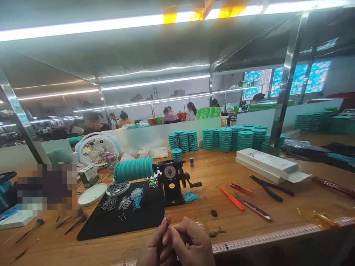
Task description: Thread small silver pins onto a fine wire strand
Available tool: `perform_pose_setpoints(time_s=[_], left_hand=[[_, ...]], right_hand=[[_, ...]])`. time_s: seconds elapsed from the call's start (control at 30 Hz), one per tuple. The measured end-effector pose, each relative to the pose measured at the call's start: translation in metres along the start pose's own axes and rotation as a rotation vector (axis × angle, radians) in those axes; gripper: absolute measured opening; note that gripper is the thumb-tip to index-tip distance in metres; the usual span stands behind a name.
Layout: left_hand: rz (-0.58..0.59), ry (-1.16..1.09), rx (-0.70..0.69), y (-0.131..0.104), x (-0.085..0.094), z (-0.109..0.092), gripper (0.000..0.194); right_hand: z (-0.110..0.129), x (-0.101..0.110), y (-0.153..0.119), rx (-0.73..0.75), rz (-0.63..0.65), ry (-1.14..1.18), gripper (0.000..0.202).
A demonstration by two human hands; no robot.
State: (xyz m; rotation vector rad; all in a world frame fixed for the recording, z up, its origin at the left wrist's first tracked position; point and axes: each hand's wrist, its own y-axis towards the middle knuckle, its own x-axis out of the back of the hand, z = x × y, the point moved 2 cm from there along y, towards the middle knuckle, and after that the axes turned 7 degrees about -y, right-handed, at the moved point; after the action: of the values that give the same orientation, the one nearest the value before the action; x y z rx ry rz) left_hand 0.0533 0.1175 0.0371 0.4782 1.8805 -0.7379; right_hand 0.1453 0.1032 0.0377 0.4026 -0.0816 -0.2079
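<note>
My left hand and my right hand meet at the table's front edge, thumbs and fingers pinched together. Whatever lies between the fingertips is too small to make out. Just beyond them is a black mat bearing small heaps of grey pieces, silvery pieces and clear beads, with pale blue strands beside them. At the mat's right stands a black hand-cranked winder with a row of teal spools on its shaft. Blue line clippings lie by its base.
Stacked teal spools line the back. To the right lie black pliers, an orange-handled tool, a utility knife and a white box. A fan stands at left. A measuring tape runs along the front edge. People sit beyond.
</note>
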Motion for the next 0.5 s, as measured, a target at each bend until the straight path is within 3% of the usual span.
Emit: perform_pose_setpoints(time_s=[0.17, 0.5], left_hand=[[0.009, -0.012, 0.028, -0.0018, 0.0003, 0.0025, 0.048], [-0.084, 0.025, -0.027, -0.0038, 0.0005, 0.0036, 0.05]], right_hand=[[0.0046, 0.0, -0.0024, 0.27, -0.121, -0.278, 0.029], [0.0049, 0.0007, -0.0036, 0.28, -0.151, -0.27, 0.029]])
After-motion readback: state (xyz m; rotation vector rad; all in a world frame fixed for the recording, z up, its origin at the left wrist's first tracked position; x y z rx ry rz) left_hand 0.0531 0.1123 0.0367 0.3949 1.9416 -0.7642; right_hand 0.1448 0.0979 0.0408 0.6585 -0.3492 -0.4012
